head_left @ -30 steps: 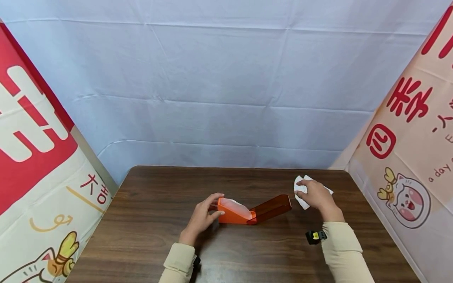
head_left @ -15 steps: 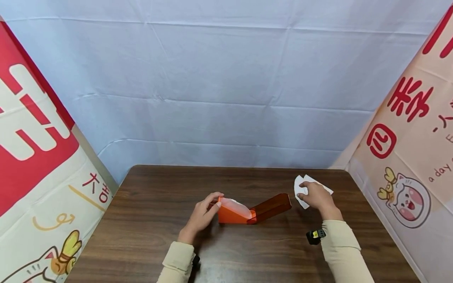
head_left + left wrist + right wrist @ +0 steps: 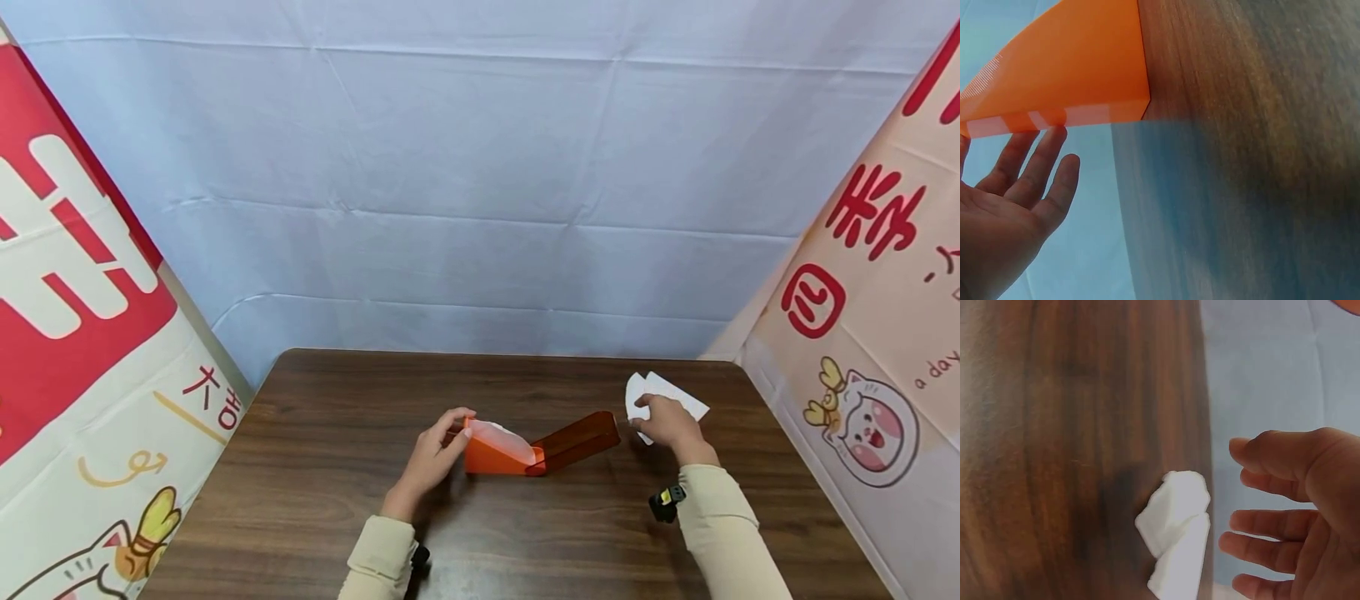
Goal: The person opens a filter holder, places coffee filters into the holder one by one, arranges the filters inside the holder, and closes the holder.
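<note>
Orange box (image 3: pixel 489 461) stands on the surface (image 3: pixel 337 433), its translucent brown lid (image 3: pixel 581 442) already opened, your left hand (image 3: pixel 430 458) touching its end with extended fingers, while white papers (image 3: pixel 1179 531) lie unlifted by your right hand (image 3: pixel 671 427), its fingers loose and empty.

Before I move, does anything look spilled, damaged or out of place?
Nothing looks spilled or damaged. Only the white papers stand out: they lie askew on the table, at differing angles, outside the orange box, whose lid stands open.
</note>
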Motion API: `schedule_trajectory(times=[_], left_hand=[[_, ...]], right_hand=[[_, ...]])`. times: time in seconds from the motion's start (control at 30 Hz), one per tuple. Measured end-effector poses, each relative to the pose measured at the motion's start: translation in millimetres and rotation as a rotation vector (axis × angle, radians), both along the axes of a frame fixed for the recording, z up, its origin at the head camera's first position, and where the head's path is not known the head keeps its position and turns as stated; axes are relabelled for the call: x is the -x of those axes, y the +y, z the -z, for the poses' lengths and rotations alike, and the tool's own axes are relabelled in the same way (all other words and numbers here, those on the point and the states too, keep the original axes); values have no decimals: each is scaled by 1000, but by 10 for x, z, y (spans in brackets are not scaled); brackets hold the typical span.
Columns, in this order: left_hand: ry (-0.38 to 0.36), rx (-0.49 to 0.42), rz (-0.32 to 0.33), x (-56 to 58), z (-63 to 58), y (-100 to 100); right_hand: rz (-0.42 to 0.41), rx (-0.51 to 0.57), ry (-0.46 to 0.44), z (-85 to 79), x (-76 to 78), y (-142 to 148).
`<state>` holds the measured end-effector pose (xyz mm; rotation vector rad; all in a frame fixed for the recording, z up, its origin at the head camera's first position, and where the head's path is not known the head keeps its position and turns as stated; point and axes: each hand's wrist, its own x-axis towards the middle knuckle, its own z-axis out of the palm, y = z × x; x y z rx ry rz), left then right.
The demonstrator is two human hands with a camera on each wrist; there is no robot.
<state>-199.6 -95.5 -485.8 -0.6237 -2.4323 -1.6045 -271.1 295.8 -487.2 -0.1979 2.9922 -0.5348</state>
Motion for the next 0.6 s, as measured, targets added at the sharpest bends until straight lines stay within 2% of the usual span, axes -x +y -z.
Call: schedule_trajectory(times=[0.2,0.43,0.6], left_hand=[[-21,-8,-2,1,17,-1],[-11,-4,-14,213,422,-49],[15,-4,-10,240,433,-66]], right_hand=[[20,2,-31,129,65,22],[39,-17,-33,226,140,58],[24,-40,-7,310,156,66]])
